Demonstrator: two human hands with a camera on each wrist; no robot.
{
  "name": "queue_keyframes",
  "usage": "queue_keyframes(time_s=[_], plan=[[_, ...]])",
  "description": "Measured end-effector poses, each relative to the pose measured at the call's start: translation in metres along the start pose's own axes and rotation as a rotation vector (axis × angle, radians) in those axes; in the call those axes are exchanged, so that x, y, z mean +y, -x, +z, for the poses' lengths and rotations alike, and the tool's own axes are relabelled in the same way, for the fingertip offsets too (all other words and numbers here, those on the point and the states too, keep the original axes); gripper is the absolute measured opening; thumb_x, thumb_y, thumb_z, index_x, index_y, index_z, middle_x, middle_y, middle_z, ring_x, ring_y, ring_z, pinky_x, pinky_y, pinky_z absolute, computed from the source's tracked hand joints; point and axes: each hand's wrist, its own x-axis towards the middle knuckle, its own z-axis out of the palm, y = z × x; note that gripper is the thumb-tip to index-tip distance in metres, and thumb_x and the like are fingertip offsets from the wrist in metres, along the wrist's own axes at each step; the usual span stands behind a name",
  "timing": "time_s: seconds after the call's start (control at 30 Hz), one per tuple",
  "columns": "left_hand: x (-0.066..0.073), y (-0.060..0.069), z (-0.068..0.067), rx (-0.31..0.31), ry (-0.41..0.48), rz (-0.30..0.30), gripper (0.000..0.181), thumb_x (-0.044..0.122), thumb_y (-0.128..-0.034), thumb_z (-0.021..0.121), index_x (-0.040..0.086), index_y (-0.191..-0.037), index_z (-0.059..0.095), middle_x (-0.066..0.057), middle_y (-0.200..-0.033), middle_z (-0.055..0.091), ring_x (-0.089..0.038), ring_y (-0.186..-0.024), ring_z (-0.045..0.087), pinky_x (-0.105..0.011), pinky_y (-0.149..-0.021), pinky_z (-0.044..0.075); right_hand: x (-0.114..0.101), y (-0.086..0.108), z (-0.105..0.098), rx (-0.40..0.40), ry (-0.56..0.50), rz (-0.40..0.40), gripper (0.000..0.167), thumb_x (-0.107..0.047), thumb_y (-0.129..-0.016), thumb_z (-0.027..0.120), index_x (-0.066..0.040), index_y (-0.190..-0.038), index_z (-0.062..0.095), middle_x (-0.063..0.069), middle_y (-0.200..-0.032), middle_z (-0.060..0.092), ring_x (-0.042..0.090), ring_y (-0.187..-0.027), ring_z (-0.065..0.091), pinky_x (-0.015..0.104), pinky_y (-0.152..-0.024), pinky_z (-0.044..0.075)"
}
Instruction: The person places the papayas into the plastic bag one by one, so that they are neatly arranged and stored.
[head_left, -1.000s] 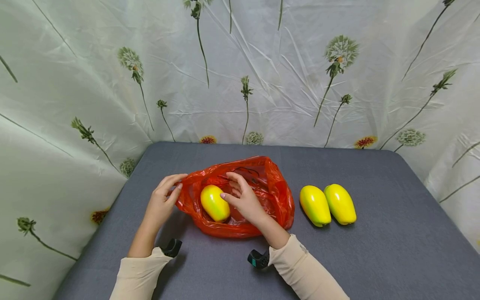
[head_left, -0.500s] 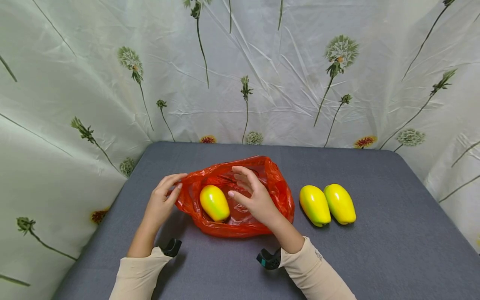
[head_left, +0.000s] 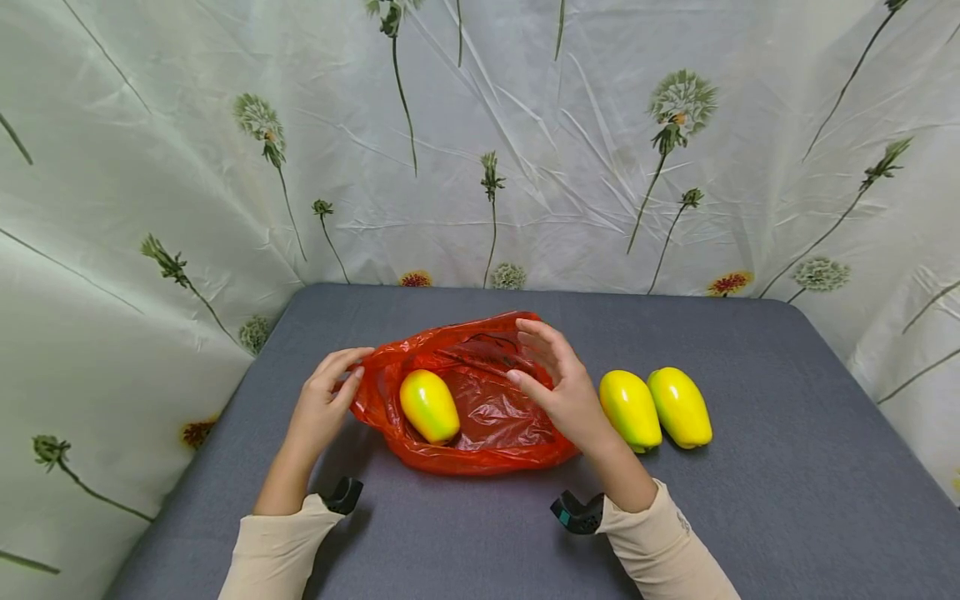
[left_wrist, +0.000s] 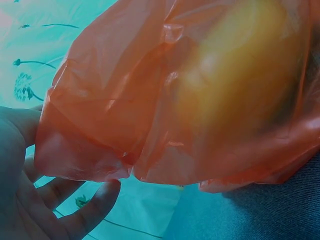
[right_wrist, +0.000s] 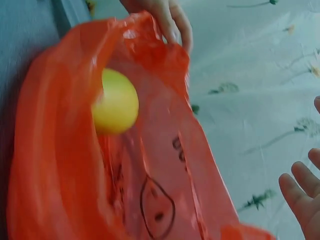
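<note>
A red plastic bag (head_left: 495, 408) lies with its mouth open on the grey table, and one glossy yellow papaya-like fruit (head_left: 429, 407) sits inside at the left. My left hand (head_left: 322, 400) holds the bag's left rim between thumb and fingers; the left wrist view shows the fingertips (left_wrist: 107, 192) at the film's edge. Over the bag's right side, my right hand (head_left: 558, 387) hovers with fingers spread and nothing in them. Two more yellow papaya-like fruits, a nearer one (head_left: 630, 410) and a farther one (head_left: 680, 407), lie side by side right of the bag.
The grey table (head_left: 780, 467) extends to the right and toward the front. A white flower-print curtain (head_left: 570, 167) hangs behind and at both sides. Black wrist cameras, one on the left (head_left: 345, 496) and one on the right (head_left: 577, 512), stick out from the sleeves.
My right hand has moved from beside the fruit in the bag rightward to the bag's right side. The left hand and the loose fruits stay in place.
</note>
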Motion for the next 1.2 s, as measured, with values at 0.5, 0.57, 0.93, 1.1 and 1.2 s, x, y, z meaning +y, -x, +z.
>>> queue_keyframes(time_s=[0.5, 0.57, 0.93, 1.1, 1.2], plan=[[0.0, 0.001, 0.0, 0.004, -0.006, -0.003, 0.026, 0.006, -0.09, 0.053, 0.009, -0.115, 0.06, -0.003, -0.113, 0.055, -0.015, -0.102, 0.049, -0.015, -0.072, 0.042, 0.042, 0.031, -0.061, 0.145, 0.216, 0.017, 0.058, 0.007, -0.081, 0.06, 0.0, -0.133, 0.034, 0.016, -0.131, 0.039, 0.035, -0.117, 0.039, 0.029, -0.095, 0.035], [0.0, 0.001, 0.0, 0.004, -0.008, -0.002, 0.026, 0.006, -0.09, 0.053, 0.009, -0.115, 0.06, -0.003, -0.113, 0.055, -0.015, -0.102, 0.049, -0.016, -0.072, 0.042, 0.051, 0.036, -0.07, 0.161, 0.239, 0.035, 0.059, 0.005, -0.081, 0.062, -0.004, -0.133, 0.035, 0.014, -0.132, 0.039, 0.032, -0.117, 0.04, 0.023, -0.094, 0.034], [0.001, 0.001, -0.001, -0.001, -0.013, -0.01, 0.026, 0.006, -0.0901, 0.053, 0.009, -0.115, 0.06, -0.004, -0.114, 0.055, -0.016, -0.102, 0.049, -0.016, -0.073, 0.042, 0.056, 0.054, -0.095, 0.225, 0.426, 0.072, 0.057, 0.011, -0.077, 0.063, 0.006, -0.128, 0.039, 0.022, -0.126, 0.043, 0.028, -0.112, 0.045, 0.025, -0.092, 0.036], [0.001, 0.001, 0.0, -0.001, -0.02, -0.004, 0.026, 0.006, -0.0899, 0.053, 0.008, -0.115, 0.06, -0.004, -0.114, 0.055, -0.017, -0.102, 0.049, -0.017, -0.072, 0.042, 0.079, 0.065, -0.118, 0.262, 0.506, 0.101, 0.057, -0.002, -0.081, 0.065, -0.005, -0.132, 0.04, 0.016, -0.127, 0.044, 0.028, -0.111, 0.044, 0.03, -0.093, 0.036], [0.001, 0.001, 0.0, -0.005, -0.023, -0.008, 0.026, 0.007, -0.0902, 0.053, 0.009, -0.116, 0.06, -0.004, -0.114, 0.055, -0.017, -0.102, 0.049, -0.017, -0.072, 0.042, 0.084, 0.07, -0.128, 0.293, 0.533, 0.122, 0.055, -0.007, -0.083, 0.064, -0.007, -0.133, 0.039, 0.017, -0.126, 0.044, 0.027, -0.112, 0.044, 0.032, -0.094, 0.035]])
